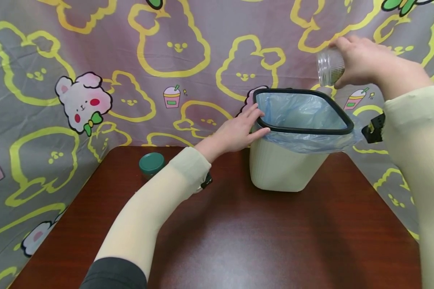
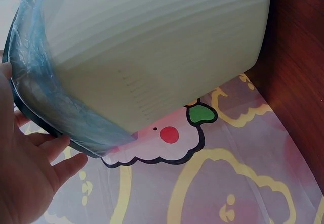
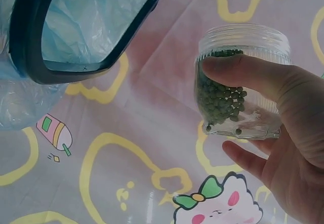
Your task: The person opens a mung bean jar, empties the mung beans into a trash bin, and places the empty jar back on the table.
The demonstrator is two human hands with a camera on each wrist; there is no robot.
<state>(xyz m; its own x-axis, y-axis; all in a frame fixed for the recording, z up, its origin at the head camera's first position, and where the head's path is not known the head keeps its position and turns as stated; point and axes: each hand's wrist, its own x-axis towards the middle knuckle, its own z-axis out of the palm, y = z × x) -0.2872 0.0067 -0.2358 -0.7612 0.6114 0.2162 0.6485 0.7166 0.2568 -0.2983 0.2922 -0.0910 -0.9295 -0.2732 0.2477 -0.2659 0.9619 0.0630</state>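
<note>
Head view — surface [image 1: 235,224] carries bin [image 1: 287,166], blue liner [image 1: 300,110] over rim [image 1: 307,131]. Left hand [image 1: 235,130], fingers spread, touches rim; right hand [image 1: 370,62] grips clear jar [image 1: 327,66] in curled fingers, tilted near bin. Green-lidded jar [image 1: 152,162] at left — clear jar holds green pellets [image 3: 216,100].

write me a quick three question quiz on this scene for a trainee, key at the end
1. What does the right grip hold?
2. True or false: the left grip touches the black rim of the cream, tapered bin.
3. Where is the container with a round green lid?
a) inside the bin
b) on the reddish-brown table
c) in the left grip

Key:
1. A clear, ribbed, cylindrical jar with small round green grains inside.
2. True.
3. b
</note>
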